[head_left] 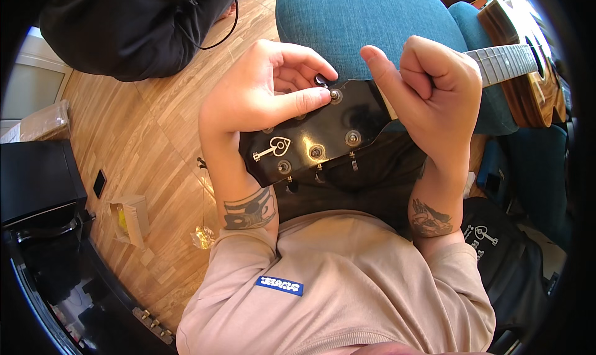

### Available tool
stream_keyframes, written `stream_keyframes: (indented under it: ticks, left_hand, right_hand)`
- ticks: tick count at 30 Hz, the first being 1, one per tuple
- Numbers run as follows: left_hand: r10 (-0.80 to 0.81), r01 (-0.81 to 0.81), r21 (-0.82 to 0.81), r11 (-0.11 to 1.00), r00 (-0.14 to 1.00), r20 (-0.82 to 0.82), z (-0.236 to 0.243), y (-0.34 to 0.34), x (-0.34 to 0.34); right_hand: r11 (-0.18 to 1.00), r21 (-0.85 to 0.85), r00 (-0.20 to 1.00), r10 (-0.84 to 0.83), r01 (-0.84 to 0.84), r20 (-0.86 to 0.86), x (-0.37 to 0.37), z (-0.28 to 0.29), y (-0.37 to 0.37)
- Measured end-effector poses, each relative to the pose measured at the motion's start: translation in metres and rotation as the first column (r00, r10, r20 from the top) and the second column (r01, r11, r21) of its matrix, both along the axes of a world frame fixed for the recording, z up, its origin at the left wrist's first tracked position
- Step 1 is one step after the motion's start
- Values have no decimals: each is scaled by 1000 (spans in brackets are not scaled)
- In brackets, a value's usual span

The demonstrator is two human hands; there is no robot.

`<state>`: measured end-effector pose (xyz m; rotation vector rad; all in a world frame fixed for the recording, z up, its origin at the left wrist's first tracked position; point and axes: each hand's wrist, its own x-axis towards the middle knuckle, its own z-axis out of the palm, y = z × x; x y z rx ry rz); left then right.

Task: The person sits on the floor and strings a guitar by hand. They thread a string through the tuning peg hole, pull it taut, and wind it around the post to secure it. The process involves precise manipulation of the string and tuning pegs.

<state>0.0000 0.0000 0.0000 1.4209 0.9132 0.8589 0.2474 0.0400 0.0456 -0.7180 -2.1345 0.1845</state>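
A guitar's black headstock (pixel 298 141) with a pale key-and-heart inlay lies across my lap, its tuning posts and pegs along both edges. My left hand (pixel 261 91) reaches over its far edge, thumb and index finger closed on a black tuning peg (pixel 321 80) beside a metal post (pixel 336 95). Over the neck end my right hand (pixel 428 88) is held with fingers curled in and thumb stretched out. Whatever those curled fingers may hold is hidden. The fretboard (pixel 503 63) shows past my right hand and runs to the brown wooden guitar body (pixel 528 97).
A blue upholstered seat (pixel 366 23) stands ahead, supporting the guitar. On the wooden floor at left are a phone (pixel 99 183), an open small carton (pixel 129 220) and crumpled clear wrapping (pixel 203 237). A glossy black case (pixel 68 280) is at lower left, a black bag (pixel 496 256) at right.
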Motion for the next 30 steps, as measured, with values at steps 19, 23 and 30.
stream_keyframes:
  ticks: [19, 23, 30]
  left_hand:
    - [25, -25, -3, 1000, 1000, 0, 0, -2, 3]
    - [31, -32, -13, 999, 999, -6, 0, -2, 3]
    - [16, -16, -20, 1000, 1000, 14, 0, 1, 2]
  right_hand:
    - [1000, -20, 1000, -12, 12, 3, 0, 1, -2]
    - [1000, -8, 1000, 4, -4, -2, -1, 0, 0]
    - [1000, -30, 1000, -6, 6, -10, -1, 0, -1]
